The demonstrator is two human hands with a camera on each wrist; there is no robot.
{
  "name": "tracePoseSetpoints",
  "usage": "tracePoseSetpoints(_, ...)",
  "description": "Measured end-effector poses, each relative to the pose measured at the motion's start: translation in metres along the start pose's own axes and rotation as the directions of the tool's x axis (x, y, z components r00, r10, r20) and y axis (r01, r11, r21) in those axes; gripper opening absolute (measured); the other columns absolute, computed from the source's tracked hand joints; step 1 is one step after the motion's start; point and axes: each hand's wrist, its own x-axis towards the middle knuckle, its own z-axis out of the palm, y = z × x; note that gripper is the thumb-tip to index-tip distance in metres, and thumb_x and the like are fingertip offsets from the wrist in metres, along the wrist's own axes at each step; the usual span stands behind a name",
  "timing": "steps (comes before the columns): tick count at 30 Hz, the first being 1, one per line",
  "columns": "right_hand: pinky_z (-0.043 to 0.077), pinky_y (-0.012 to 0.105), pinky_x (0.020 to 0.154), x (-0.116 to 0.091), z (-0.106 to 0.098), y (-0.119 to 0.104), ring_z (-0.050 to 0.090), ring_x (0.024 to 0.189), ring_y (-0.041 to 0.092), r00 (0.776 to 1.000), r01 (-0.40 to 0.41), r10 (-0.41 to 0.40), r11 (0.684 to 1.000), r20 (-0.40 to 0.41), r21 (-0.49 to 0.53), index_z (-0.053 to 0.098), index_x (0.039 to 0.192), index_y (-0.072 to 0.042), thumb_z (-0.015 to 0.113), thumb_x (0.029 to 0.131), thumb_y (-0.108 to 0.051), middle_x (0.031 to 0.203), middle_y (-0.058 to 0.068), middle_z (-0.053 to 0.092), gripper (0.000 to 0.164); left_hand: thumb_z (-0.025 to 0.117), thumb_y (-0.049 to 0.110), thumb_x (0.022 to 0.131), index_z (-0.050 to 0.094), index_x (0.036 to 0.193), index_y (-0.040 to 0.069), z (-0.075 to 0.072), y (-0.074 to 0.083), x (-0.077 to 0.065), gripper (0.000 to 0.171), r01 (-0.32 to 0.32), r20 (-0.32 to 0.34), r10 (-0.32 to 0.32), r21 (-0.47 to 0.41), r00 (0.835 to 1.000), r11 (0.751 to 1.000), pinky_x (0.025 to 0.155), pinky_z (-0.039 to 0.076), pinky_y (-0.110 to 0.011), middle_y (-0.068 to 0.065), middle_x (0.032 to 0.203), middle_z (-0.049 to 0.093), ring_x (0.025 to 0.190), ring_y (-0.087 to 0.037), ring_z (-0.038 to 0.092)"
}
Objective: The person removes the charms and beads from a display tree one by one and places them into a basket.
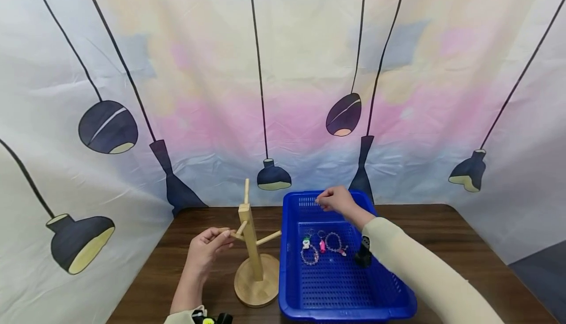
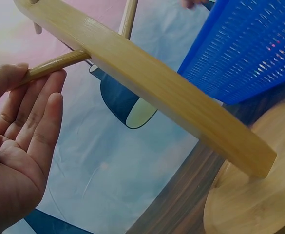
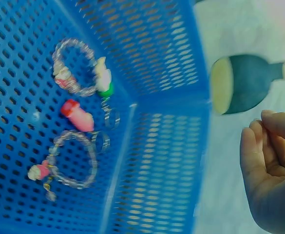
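My left hand (image 1: 204, 251) pinches the tip of a wooden peg (image 2: 59, 64) between thumb and fingers. That peg sticks out of the upright post (image 1: 251, 245) of a wooden stand with a round base (image 1: 247, 287). Over the far end of a blue plastic basket (image 1: 289, 309), my right hand (image 1: 338, 200) is raised, fingers loosely bent towards the thumb; nothing shows between them. On the basket floor lie two beaded bracelets (image 3: 85, 91) with small charms, a pink keychain (image 3: 79, 117) and a white-and-green keychain (image 3: 104, 80).
Stand and basket are side by side on a dark brown wooden table (image 1: 442, 245). Another peg (image 1: 268, 237) points towards the basket's left rim. Behind the table hangs a cloth (image 1: 305, 58) printed with lamps.
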Motion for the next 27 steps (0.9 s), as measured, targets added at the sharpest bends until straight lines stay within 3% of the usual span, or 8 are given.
tracePoseSetpoints(4, 0.064, 0.045, 0.090, -0.017, -0.014, -0.013, 0.071, 0.089, 0.026, 0.997, 0.063, -0.063, 0.998, 0.049, 0.003, 0.074, 0.107, 0.005, 0.069, 0.098, -0.011, 0.098, 0.019, 0.072, 0.019, 0.063, 0.001, 0.099, 0.071, 0.084, 0.021, 0.001, 0.001, 0.001, 0.026, 0.016, 0.008, -0.016, 0.010, 1.000, 1.000, 0.076, 0.064, -0.023, 0.011, 0.088, 0.079, 0.083, -0.004, 0.076)
tracePoseSetpoints(8, 0.065, 0.038, 0.084, -0.037, -0.026, -0.018, 0.068, 0.083, 0.014, 0.985, 0.112, -0.111, 0.994, 0.129, 0.002, 0.073, 0.106, 0.004, 0.070, 0.097, -0.014, 0.089, 0.009, 0.072, 0.020, 0.062, 0.000, 0.099, 0.072, 0.086, 0.022, 0.003, 0.001, 0.002, 0.028, 0.013, 0.023, -0.013, 0.000, 1.000, 1.000, 0.075, 0.064, -0.022, 0.009, 0.088, 0.079, 0.083, -0.005, 0.076)
tracePoseSetpoints(14, 0.063, 0.030, 0.076, -0.068, -0.045, -0.019, 0.068, 0.081, 0.013, 0.947, 0.224, -0.200, 0.972, 0.249, -0.068, 0.074, 0.103, 0.001, 0.071, 0.097, -0.018, 0.090, 0.009, 0.071, 0.020, 0.060, -0.001, 0.099, 0.072, 0.089, 0.020, 0.002, 0.002, 0.004, 0.027, -0.006, 0.052, 0.005, 0.001, 0.999, 1.000, 0.074, 0.063, -0.020, 0.009, 0.087, 0.077, 0.081, -0.006, 0.075)
tracePoseSetpoints(17, 0.061, 0.026, 0.071, -0.081, -0.054, -0.013, 0.065, 0.077, 0.010, 0.930, 0.283, -0.246, 0.953, 0.272, -0.106, 0.074, 0.101, -0.001, 0.071, 0.097, -0.018, 0.091, 0.013, 0.072, 0.018, 0.059, -0.002, 0.100, 0.071, 0.092, 0.019, -0.001, 0.004, 0.005, 0.025, 0.000, 0.068, -0.002, 0.032, 0.998, 0.999, 0.075, 0.064, -0.021, 0.009, 0.087, 0.076, 0.081, -0.006, 0.075)
tracePoseSetpoints(20, 0.057, 0.025, 0.067, -0.094, -0.061, -0.003, 0.061, 0.074, 0.005, 0.922, 0.312, -0.265, 0.940, 0.283, -0.138, 0.073, 0.100, -0.002, 0.070, 0.097, -0.017, 0.090, 0.012, 0.072, 0.016, 0.057, -0.001, 0.101, 0.070, 0.101, 0.015, -0.007, 0.007, 0.004, 0.020, -0.005, 0.066, -0.004, 0.126, 0.998, 0.992, 0.075, 0.064, -0.021, 0.011, 0.088, 0.074, 0.082, -0.005, 0.074)
tracePoseSetpoints(23, 0.054, 0.022, 0.067, -0.106, -0.068, 0.005, 0.059, 0.076, 0.000, 0.921, 0.333, -0.277, 0.925, 0.274, -0.183, 0.073, 0.102, -0.003, 0.069, 0.098, -0.017, 0.093, 0.008, 0.073, 0.015, 0.056, 0.004, 0.103, 0.068, 0.116, 0.006, -0.018, 0.017, -0.001, 0.018, -0.052, 0.064, 0.035, 0.286, 0.997, 0.957, 0.077, 0.062, -0.019, 0.019, 0.094, 0.073, 0.088, 0.002, 0.071)
tracePoseSetpoints(25, 0.055, 0.022, 0.069, -0.113, -0.074, 0.008, 0.062, 0.082, 0.001, 0.932, 0.336, -0.288, 0.915, 0.220, -0.225, 0.073, 0.105, -0.003, 0.069, 0.098, -0.018, 0.098, 0.008, 0.074, 0.017, 0.055, 0.006, 0.103, 0.063, 0.125, -0.002, -0.027, 0.029, -0.003, 0.024, -0.128, 0.079, 0.104, 0.404, 0.991, 0.906, 0.079, 0.059, -0.015, 0.027, 0.100, 0.070, 0.094, 0.009, 0.067)
tracePoseSetpoints(27, 0.059, 0.026, 0.076, -0.118, -0.083, 0.004, 0.068, 0.093, 0.009, 0.949, 0.315, -0.292, 0.905, 0.119, -0.287, 0.072, 0.114, -0.003, 0.068, 0.099, -0.023, 0.108, 0.010, 0.075, 0.025, 0.054, 0.006, 0.103, 0.059, 0.131, -0.007, -0.037, 0.044, -0.002, 0.031, -0.237, 0.123, 0.202, 0.490, 0.971, 0.839, 0.084, 0.054, -0.009, 0.034, 0.109, 0.065, 0.100, 0.015, 0.061)
